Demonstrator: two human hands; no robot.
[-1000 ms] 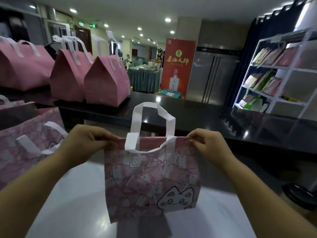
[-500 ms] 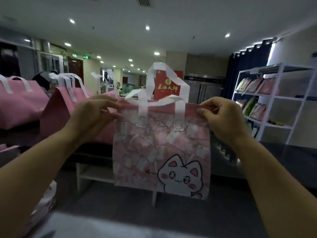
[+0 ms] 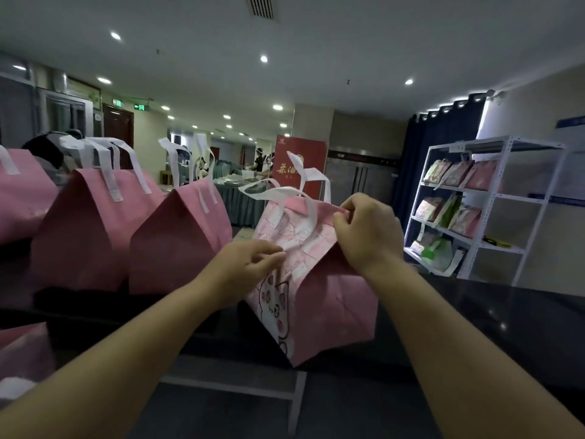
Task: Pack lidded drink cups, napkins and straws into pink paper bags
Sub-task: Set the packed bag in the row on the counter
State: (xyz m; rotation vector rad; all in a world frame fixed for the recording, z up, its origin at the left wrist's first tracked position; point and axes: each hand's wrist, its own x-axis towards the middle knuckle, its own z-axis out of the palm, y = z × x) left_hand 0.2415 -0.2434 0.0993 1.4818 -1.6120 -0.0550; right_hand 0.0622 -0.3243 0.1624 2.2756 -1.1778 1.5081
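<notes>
Turned since half a second ago: the pink paper bag [image 3: 332, 299] printed with a white cartoon cat, then held flat and face-on by both top corners, now shows its cat face to the left and a plain pink side panel towards the camera, opened out into a box shape.

- Left hand [image 3: 250, 267]: moved down from the top corner; thumb and fingertips pinch the printed front panel below the rim.
- Right hand [image 3: 368, 231]: fingers curled, pinching the folded top edge at the right corner.
- White flat strap handles [image 3: 275, 193]: two loops, standing above the rim.
- Bag position: its lower corner is at the front edge of the black glossy counter [image 3: 474, 312] (resting or held clear, cannot tell).
- Corner of another pink printed bag [image 3: 22, 350]: lower left.
- Three closed pink gable-topped bags [image 3: 85, 229] with white handles: in a row on the counter, left of the held bag.
- White metal rack [image 3: 512, 195]: right, holding packaged goods.
- Red standing banner [image 3: 300, 163]: behind the handles.
- Dark blue curtain [image 3: 443, 147]: far right wall.
</notes>
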